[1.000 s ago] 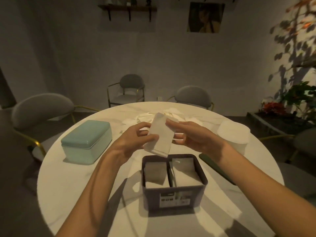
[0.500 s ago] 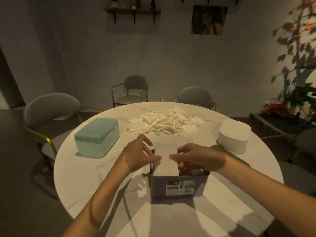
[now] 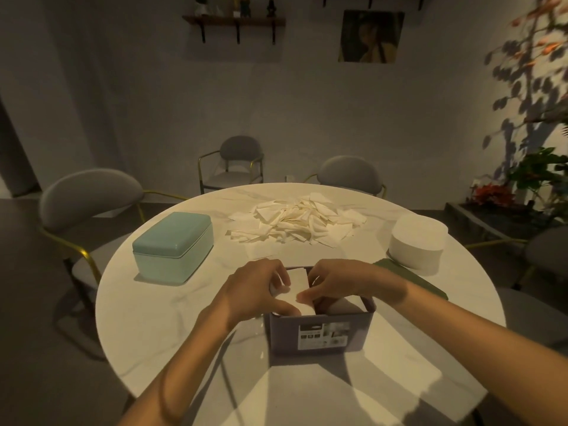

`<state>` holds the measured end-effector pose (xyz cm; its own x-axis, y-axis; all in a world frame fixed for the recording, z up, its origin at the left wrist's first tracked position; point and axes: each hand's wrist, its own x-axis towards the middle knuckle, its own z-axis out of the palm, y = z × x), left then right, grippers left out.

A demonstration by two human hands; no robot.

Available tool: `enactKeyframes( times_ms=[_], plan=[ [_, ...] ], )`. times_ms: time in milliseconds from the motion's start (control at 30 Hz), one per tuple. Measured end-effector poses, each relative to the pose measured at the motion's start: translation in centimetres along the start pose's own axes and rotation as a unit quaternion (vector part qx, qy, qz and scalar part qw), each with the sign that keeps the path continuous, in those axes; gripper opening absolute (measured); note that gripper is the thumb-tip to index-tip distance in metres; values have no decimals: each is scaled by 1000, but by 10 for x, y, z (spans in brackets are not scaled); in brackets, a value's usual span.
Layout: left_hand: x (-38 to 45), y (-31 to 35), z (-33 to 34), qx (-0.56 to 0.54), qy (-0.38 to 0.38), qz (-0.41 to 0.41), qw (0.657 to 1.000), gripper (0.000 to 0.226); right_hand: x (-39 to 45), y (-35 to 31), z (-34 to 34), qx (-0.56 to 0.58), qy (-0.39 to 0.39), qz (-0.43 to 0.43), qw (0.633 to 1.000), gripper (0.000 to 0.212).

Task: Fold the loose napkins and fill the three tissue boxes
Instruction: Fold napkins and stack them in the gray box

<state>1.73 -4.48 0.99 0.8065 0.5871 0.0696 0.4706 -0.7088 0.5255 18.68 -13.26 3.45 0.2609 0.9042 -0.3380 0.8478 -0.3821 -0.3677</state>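
A dark open tissue box [image 3: 319,332] with a label on its front stands on the round white table [image 3: 172,318] close to me. Both hands are over its left compartment. My left hand [image 3: 258,290] and my right hand [image 3: 335,279] pinch a folded white napkin [image 3: 299,285] from either side, low in the box mouth. Folded napkins show in the right compartment [image 3: 347,302]. A heap of loose white napkins [image 3: 298,221] lies at the far middle of the table. A teal lidded box [image 3: 173,245] sits at the left, a round white box [image 3: 418,242] at the right.
A dark green flat lid [image 3: 412,279] lies between the round box and my right arm. Grey chairs [image 3: 89,195] ring the table. Potted plants [image 3: 541,170] stand at the right wall. A shelf and a picture hang on the back wall.
The folded napkin, held up above the box a second ago, has come down into the box's left compartment with both hands following it. The view has tilted up slightly.
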Motion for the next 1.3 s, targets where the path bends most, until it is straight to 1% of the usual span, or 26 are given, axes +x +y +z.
enactKeyframes(
  times_ms=[67, 167, 200, 233, 300, 400, 500, 567, 633, 700, 767, 867, 1000, 1033, 1100, 1167, 1300],
  plan=[
    [1, -2, -2, 11, -15, 7, 1000, 50, -2, 3, -8, -8, 5, -17, 1000, 43],
    [3, 0, 0, 70, -25, 27, 997, 43, -2, 8, -20, -15, 15, -35, 999, 36],
    [4, 0, 0, 74, -29, 31, 996, 43, -1, 10, -24, -6, 13, -37, 999, 35],
    [6, -1, -2, 60, -33, 28, 997, 43, 2, 12, -29, 18, 8, -35, 999, 33],
    [16, -8, -11, -21, -20, 7, 1000, 40, 11, 13, -41, 82, 6, -28, 996, 28],
    [42, -29, -23, -110, 56, -48, 991, 29, 38, 11, -54, 117, 46, -37, 991, 23],
    [76, -64, -16, -181, 133, -114, 968, 20, 80, 1, -52, 97, 88, -78, 988, 23],
    [99, -89, -1, -254, 193, -150, 936, 15, 116, -3, -47, 64, 118, -105, 985, 24],
    [117, -107, 17, -306, 268, -187, 894, 13, 152, -7, -41, 16, 138, -128, 982, 29],
    [129, -121, 39, -296, 334, -218, 868, 9, 184, -8, -35, 0, 137, -143, 980, 35],
    [139, -131, 53, -275, 363, -227, 861, 7, 212, -9, -30, -20, 139, -155, 978, 42],
    [148, -140, 54, -270, 371, -230, 858, 11, 250, -10, -24, -80, 147, -183, 969, 53],
    [151, -149, 55, -277, 368, -207, 863, 11, 290, -8, -22, -134, 134, -187, 964, 63],
    [151, -152, 54, -285, 370, -206, 860, 12, 300, -9, -22, -148, 124, -187, 963, 62],
    [150, -152, 53, -303, 364, -210, 855, 14, 314, -9, -20, -168, 109, -180, 963, 51],
    [150, -152, 52, -314, 355, -212, 854, 16, 320, -11, -18, -180, 124, -176, 960, 41],
    [148, -151, 51, -331, 351, -212, 850, 16, 318, -13, -29, -175, 156, -176, 956, 36]
  ],
)
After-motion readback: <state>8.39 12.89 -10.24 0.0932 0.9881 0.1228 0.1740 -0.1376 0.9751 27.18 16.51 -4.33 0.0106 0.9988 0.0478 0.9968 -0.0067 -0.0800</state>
